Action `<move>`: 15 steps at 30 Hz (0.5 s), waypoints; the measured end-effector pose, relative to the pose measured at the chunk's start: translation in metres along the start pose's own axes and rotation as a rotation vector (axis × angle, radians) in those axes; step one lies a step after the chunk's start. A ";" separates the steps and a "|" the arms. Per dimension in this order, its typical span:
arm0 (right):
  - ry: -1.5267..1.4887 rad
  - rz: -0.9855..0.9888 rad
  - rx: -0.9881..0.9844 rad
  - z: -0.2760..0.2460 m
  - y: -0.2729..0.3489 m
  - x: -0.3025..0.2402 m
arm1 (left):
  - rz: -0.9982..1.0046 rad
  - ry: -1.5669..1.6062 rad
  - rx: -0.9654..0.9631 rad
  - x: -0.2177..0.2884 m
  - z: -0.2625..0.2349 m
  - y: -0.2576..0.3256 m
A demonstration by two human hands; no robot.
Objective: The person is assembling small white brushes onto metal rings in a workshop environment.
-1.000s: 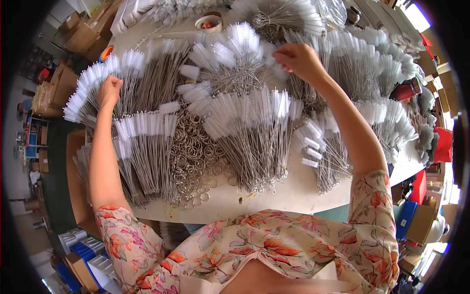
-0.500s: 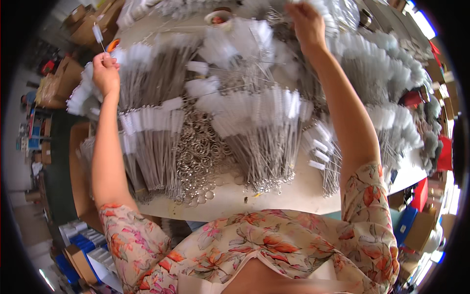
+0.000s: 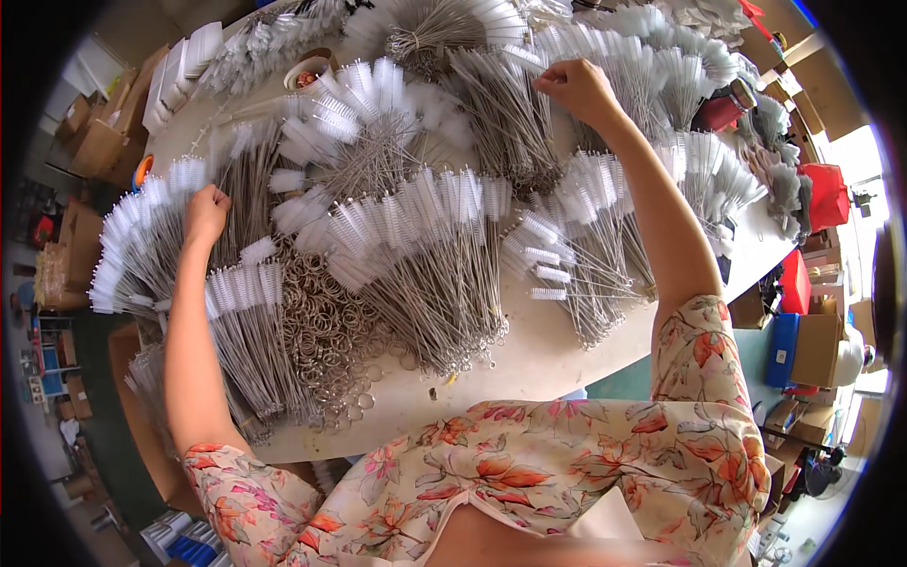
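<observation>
My left hand (image 3: 207, 215) is closed above standing bundles of wire-stemmed bottle brushes (image 3: 142, 236) with white bristles, at the left of the table. What its fingers hold, if anything, is hidden. Toward the far right of the middle, my right hand (image 3: 578, 92) has its fingers curled in a pinch, close to the bristle heads of another upright bunch of brushes (image 3: 501, 113). I cannot make out what is in that pinch. Between the arms lie a large fanned heap of brushes (image 3: 425, 255) and a pile of metal split rings (image 3: 326, 307).
A round container (image 3: 310, 72) with reddish contents stands at the back. An orange handle-like loop (image 3: 143, 172) is at the left edge. Several loose brushes (image 3: 553, 269) lie right of centre, and a cardboard box (image 3: 142, 406) stands below the table's left side.
My left hand has come down; the brush sticking up from it earlier no longer shows there. My right hand has moved nearer from the far bundles. The whole view has shifted and turned.
</observation>
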State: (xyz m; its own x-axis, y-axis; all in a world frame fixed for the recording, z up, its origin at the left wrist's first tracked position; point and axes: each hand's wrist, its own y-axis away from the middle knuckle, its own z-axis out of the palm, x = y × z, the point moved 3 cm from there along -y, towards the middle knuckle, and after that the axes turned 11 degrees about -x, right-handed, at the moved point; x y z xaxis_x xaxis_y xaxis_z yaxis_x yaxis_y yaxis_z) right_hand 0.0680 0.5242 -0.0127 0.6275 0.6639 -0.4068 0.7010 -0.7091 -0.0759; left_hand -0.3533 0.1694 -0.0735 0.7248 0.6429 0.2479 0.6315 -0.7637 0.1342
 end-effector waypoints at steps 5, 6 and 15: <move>-0.038 0.017 -0.175 0.017 -0.009 -0.008 | -0.027 -0.119 0.052 0.000 -0.006 0.008; -0.104 0.030 -0.208 0.017 -0.008 -0.007 | -0.040 -0.129 0.112 0.005 -0.011 0.011; -0.172 0.082 -0.139 0.025 -0.021 0.008 | 0.270 0.485 0.541 0.063 -0.059 0.048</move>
State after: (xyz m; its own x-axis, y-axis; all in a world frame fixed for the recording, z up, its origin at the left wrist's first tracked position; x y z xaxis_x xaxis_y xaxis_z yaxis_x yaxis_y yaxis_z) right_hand 0.0498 0.5381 -0.0373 0.6254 0.5468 -0.5567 0.6974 -0.7116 0.0845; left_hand -0.2939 0.1696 0.0047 0.7497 0.2452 0.6147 0.5873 -0.6746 -0.4472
